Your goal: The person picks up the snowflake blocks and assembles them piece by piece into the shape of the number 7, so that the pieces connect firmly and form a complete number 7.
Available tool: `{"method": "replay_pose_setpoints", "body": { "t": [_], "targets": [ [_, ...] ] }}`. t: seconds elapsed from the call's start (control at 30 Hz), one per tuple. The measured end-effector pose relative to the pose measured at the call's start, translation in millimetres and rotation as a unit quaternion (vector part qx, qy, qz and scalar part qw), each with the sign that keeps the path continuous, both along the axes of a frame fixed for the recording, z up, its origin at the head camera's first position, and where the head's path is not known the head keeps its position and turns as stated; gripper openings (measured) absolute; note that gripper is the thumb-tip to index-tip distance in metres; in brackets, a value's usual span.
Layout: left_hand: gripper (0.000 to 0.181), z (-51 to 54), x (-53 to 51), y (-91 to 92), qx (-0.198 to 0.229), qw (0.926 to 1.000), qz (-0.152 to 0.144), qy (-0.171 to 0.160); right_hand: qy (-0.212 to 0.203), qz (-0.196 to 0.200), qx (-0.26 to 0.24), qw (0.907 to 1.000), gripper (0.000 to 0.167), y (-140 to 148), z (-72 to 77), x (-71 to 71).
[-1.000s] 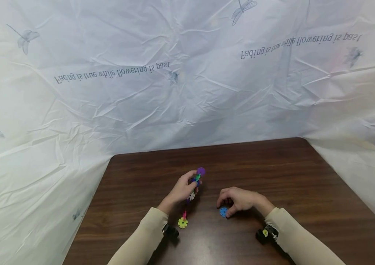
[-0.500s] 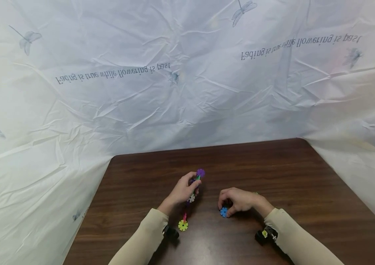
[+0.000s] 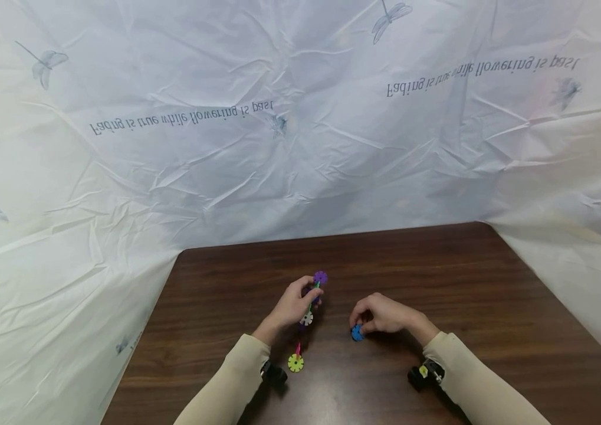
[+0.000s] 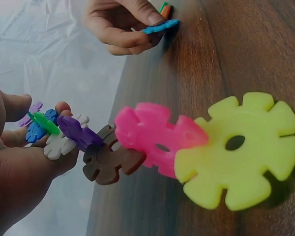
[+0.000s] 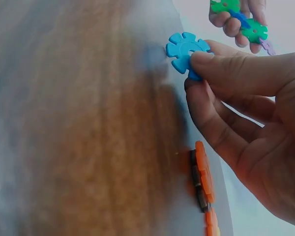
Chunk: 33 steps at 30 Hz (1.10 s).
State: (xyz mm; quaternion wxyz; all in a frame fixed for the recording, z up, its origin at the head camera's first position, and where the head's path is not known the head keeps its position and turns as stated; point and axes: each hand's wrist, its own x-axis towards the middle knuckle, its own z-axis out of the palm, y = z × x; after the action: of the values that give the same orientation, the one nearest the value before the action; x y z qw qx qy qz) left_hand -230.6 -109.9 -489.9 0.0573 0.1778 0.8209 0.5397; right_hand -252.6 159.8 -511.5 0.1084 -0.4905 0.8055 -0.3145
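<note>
My left hand (image 3: 292, 304) grips a chain of interlocked notched discs near its far end. In the left wrist view the chain runs from a yellow disc (image 4: 236, 152) through a pink disc (image 4: 157, 137), a brown disc (image 4: 110, 160) and a purple disc (image 4: 78, 132) to white, green and blue ones by the fingers. A purple disc (image 3: 320, 277) tops it in the head view. My right hand (image 3: 385, 314) pinches a single blue disc (image 3: 357, 333) between thumb and fingers, apart from the chain; the right wrist view shows this blue disc (image 5: 187, 51) held by its edge.
In the right wrist view, orange discs (image 5: 204, 172) and a dark one lie on the table beyond my right hand. The brown wooden table (image 3: 411, 260) meets a white printed sheet (image 3: 300, 165) at its back and sides. A dark camera sits on each wrist.
My right hand has closed its pinch on the blue disc and shifted it slightly up and left. The chain's yellow end has dropped a little toward the near side; my left hand stays nearly still.
</note>
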Motion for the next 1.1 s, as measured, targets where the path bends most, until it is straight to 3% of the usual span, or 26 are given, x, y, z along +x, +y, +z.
{"method": "replay_pose_setpoints", "body": {
  "t": [0.17, 0.37, 0.63, 0.9, 1.1],
  "targets": [
    [0.028, 2.4, -2.4, -0.9, -0.034, 0.999, 0.018, 0.023, -0.004, -0.017, -0.024, 0.9996, 0.014, -0.2, 5.8, -4.4],
    [0.028, 4.7, -3.3, -1.7, -0.03, 0.9991, 0.02, 0.021, -0.023, -0.041, -0.049, 0.9977, 0.013, -2.5, 13.8, -8.6],
    [0.025, 4.7, -3.0, 1.0, -0.014, 0.9995, 0.024, 0.018, -0.01, -0.086, -0.062, 0.9943, 0.013, -8.5, 22.6, -10.0],
    [0.024, 32.8, 15.3, 3.8, 0.02, 0.9997, 0.007, -0.008, -0.001, -0.144, -0.086, 0.9858, 0.014, -15.8, 24.5, -9.1],
    [0.026, 30.0, 14.9, 2.9, 0.041, 0.9991, -0.006, -0.01, -0.009, -0.19, -0.123, 0.974, 0.013, -21.4, 23.3, -9.9]
  ]
}}
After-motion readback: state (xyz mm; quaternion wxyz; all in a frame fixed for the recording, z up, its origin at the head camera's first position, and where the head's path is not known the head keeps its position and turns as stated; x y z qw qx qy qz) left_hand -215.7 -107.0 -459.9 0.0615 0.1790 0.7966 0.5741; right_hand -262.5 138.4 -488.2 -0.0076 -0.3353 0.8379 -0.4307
